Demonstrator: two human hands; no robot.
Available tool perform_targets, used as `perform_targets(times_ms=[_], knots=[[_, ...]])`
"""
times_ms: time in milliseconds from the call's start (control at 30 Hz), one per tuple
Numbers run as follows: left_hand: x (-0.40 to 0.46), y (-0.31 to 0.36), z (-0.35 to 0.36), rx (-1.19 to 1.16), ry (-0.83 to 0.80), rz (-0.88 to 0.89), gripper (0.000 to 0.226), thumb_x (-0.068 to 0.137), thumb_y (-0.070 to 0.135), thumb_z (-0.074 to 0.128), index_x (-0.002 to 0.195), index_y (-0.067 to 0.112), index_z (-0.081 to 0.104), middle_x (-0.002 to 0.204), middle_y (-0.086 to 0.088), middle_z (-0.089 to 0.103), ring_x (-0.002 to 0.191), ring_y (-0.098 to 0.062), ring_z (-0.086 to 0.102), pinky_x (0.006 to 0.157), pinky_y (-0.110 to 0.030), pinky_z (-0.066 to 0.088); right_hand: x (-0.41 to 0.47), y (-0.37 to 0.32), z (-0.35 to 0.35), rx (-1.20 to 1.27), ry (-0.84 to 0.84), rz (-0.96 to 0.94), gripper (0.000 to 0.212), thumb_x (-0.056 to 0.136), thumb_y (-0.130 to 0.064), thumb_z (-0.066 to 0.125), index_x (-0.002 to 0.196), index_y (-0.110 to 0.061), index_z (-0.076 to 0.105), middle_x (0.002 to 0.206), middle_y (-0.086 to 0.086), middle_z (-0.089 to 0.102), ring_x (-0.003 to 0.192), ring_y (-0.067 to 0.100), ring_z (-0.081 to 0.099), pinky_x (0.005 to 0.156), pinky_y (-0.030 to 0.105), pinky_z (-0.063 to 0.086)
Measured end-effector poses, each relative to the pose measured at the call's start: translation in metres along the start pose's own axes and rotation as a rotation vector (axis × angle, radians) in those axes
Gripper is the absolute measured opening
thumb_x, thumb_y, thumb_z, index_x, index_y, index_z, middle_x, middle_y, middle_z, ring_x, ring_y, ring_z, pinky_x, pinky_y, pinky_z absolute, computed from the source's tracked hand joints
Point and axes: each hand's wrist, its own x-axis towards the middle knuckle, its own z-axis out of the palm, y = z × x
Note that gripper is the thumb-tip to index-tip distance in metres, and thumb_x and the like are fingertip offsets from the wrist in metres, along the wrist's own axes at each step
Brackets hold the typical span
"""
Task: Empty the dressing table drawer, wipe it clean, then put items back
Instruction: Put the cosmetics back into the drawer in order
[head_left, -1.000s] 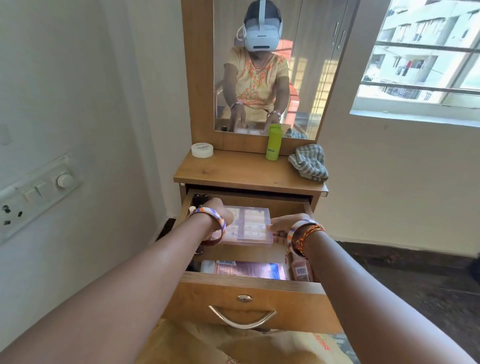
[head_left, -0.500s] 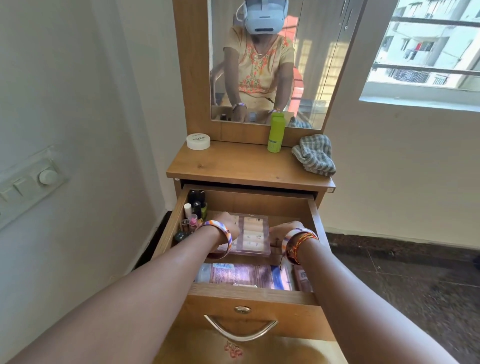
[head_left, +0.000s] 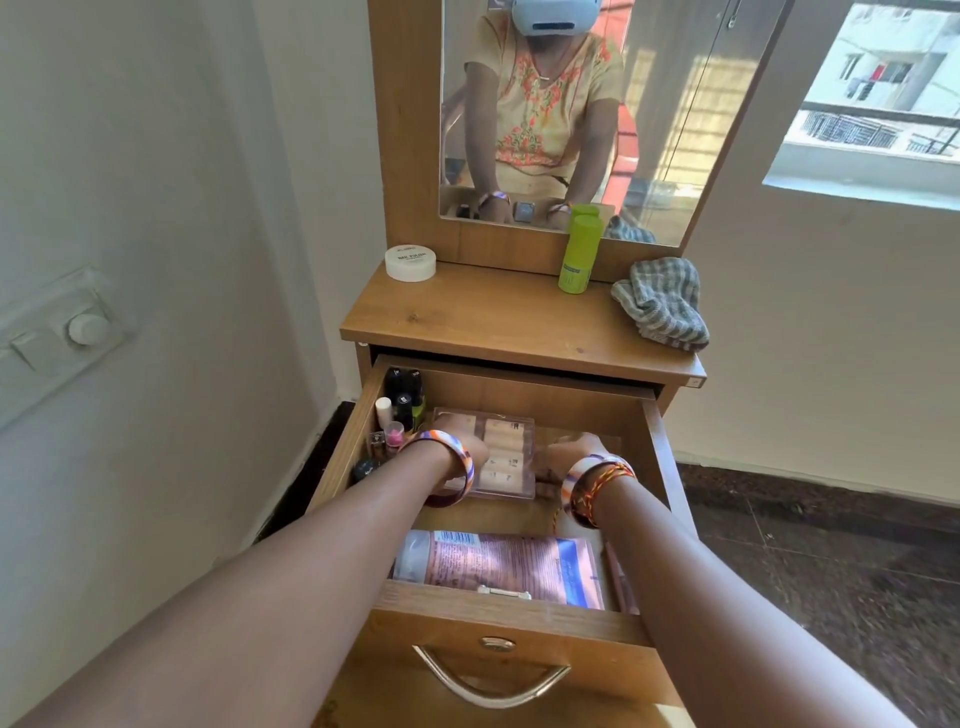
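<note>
Both hands inside open drawer (head_left: 655, 457), left hand (head_left: 470, 451) and right hand (head_left: 563, 454) gripping opposite sides of clear compartment box (head_left: 506, 452), small bottles (head_left: 397, 415) along far-left wall, flat packet (head_left: 511, 564) near front, bare floor at far right, cloth (head_left: 661, 301) on table (head_left: 498, 322).

Daylight is pouring through the window (head_left: 878, 98) at my two o'clock, brightening the pale wall (head_left: 156, 208) at nine, where a switch panel (head_left: 62, 332) is sitting; dark floor (head_left: 831, 561) is stretching at four.
</note>
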Motion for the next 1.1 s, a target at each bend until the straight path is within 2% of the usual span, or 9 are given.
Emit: perform_targets(times_ms=[67, 200, 300, 467, 667, 800, 867, 967, 1100], knots=[[0.003, 0.0, 0.002, 0.001, -0.041, -0.019, 0.024, 0.096, 0.015, 0.041, 0.072, 0.01, 0.042, 0.086, -0.009, 0.046, 0.088, -0.024, 0.044, 0.078, -0.026, 0.038, 0.004, 0.003, 0.002, 0.069, -0.008, -0.004, 0.017, 0.078, -0.005, 0.06, 0.094, -0.005, 0.055, 0.092, 0.016, 0.069, 0.089, 0.03, 0.069, 0.085, 0.046, 0.057], [0.004, 0.004, 0.004, 0.036, 0.062, 0.025, 0.014, 0.092, 0.019, 0.048, 0.091, 0.007, 0.055, 0.093, -0.01, 0.051, 0.092, -0.027, 0.052, 0.079, -0.028, 0.043, 0.002, 0.003, 0.004, 0.113, 0.002, -0.001, 0.012, 0.07, -0.002, 0.065, 0.079, -0.005, 0.058, 0.076, 0.014, 0.066, 0.083, 0.031, 0.069, 0.082, 0.05, 0.057], [0.006, 0.003, 0.006, 0.091, 0.098, 0.036, 0.028, 0.09, 0.021, 0.052, 0.113, 0.005, 0.058, 0.111, -0.013, 0.058, 0.106, -0.029, 0.059, 0.084, -0.03, 0.048, 0.007, 0.006, 0.005, 0.1, 0.01, -0.019, 0.031, 0.059, -0.008, 0.068, 0.089, -0.005, 0.062, 0.085, 0.018, 0.068, 0.087, 0.034, 0.069, 0.083, 0.05, 0.056], [0.001, 0.005, 0.006, 0.101, 0.073, 0.077, 0.022, 0.09, 0.021, 0.054, 0.105, 0.006, 0.06, 0.091, -0.008, 0.053, 0.084, -0.024, 0.052, 0.07, -0.027, 0.041, -0.008, 0.002, 0.006, 0.095, 0.057, 0.017, 0.023, 0.071, -0.004, 0.071, 0.076, -0.012, 0.051, 0.1, 0.019, 0.067, 0.097, 0.034, 0.066, 0.088, 0.048, 0.054], [-0.014, 0.014, 0.007, 0.112, 0.052, 0.175, 0.017, 0.091, 0.02, 0.055, 0.104, 0.008, 0.057, 0.094, -0.009, 0.053, 0.086, -0.023, 0.051, 0.071, -0.027, 0.042, -0.014, 0.001, 0.007, 0.087, 0.081, 0.018, 0.027, 0.075, -0.003, 0.069, 0.072, -0.012, 0.044, 0.101, 0.018, 0.063, 0.103, 0.036, 0.063, 0.091, 0.049, 0.052], [-0.021, 0.02, 0.016, 0.233, -0.056, 0.272, 0.015, 0.092, 0.021, 0.054, 0.103, 0.011, 0.054, 0.077, -0.004, 0.048, 0.074, -0.019, 0.048, 0.052, -0.021, 0.033, -0.01, 0.002, 0.006, 0.124, 0.069, 0.002, 0.024, 0.075, 0.001, 0.065, 0.098, -0.005, 0.061, 0.102, 0.019, 0.068, 0.098, 0.036, 0.066, 0.088, 0.051, 0.053], [-0.021, 0.02, 0.019, 0.284, -0.07, 0.284, 0.011, 0.091, 0.02, 0.054, 0.093, 0.011, 0.048, 0.069, -0.001, 0.042, 0.068, -0.017, 0.046, 0.05, -0.02, 0.031, -0.01, 0.003, 0.007, 0.13, 0.069, -0.008, 0.017, 0.076, 0.003, 0.063, 0.088, -0.008, 0.064, 0.1, 0.019, 0.069, 0.097, 0.036, 0.067, 0.088, 0.052, 0.053], [-0.021, 0.016, 0.018, 0.327, -0.061, 0.306, 0.011, 0.091, 0.021, 0.054, 0.094, 0.012, 0.048, 0.067, 0.001, 0.04, 0.081, -0.021, 0.047, 0.05, -0.02, 0.031, -0.011, 0.004, 0.008, 0.135, 0.06, -0.02, 0.015, 0.075, 0.004, 0.062, 0.076, -0.011, 0.062, 0.097, 0.019, 0.07, 0.096, 0.035, 0.067, 0.088, 0.05, 0.054], [-0.019, 0.012, 0.018, 0.392, -0.061, 0.327, 0.01, 0.09, 0.021, 0.054, 0.089, 0.012, 0.05, 0.067, 0.0, 0.04, 0.079, -0.021, 0.046, 0.05, -0.021, 0.031, -0.013, 0.005, 0.01, 0.061, 0.068, -0.077, 0.015, 0.077, 0.002, 0.061, 0.07, -0.011, 0.064, 0.091, 0.017, 0.07, 0.092, 0.034, 0.069, 0.085, 0.049, 0.056]])
